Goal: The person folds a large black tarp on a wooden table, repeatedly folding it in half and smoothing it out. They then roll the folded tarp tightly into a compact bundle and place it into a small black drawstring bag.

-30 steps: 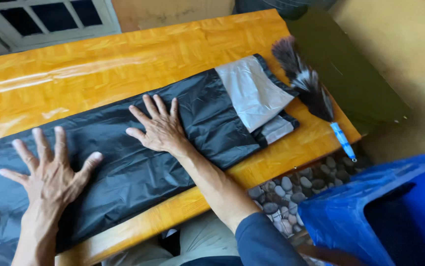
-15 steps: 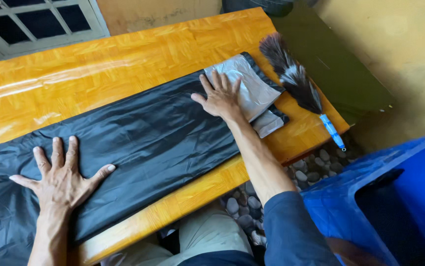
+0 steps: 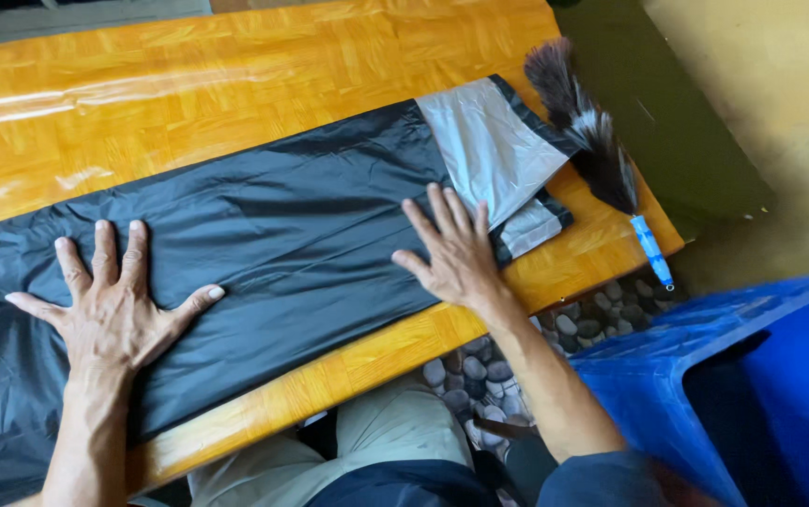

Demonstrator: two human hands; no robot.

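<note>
Two hands press flat on a black bag (image 3: 264,225) spread along an orange wooden table (image 3: 189,84). The bag's long axis runs from the near left corner of the table up toward the far right, slightly slanted against the table's edge. At its right end a grey flap (image 3: 494,150) is folded back over the black, with a smaller grey patch showing just below it.

The left hand (image 3: 109,305) lies palm down near the bag's left end, fingers spread wide and gripping nothing. The right hand (image 3: 456,253) also lies open and flat, fingers together and pointing up the bag toward the grey flap. Its fingertips stop just short of the flap, at the bag's near edge. The flap end therefore lies up and to the right of the right hand, which is much the nearer of the two; the left hand is well apart from it, at the other end.

A feather duster (image 3: 592,141) with a blue handle lies beside the bag's right end, near the table's corner and not touching either hand. A blue plastic bin (image 3: 705,376) stands on the floor to the right, below the table's edge.

Against half a second ago, the right hand has pulled back from the grey flap, where it then rested, to the black part of the bag. The left hand keeps its place, still spread flat.
</note>
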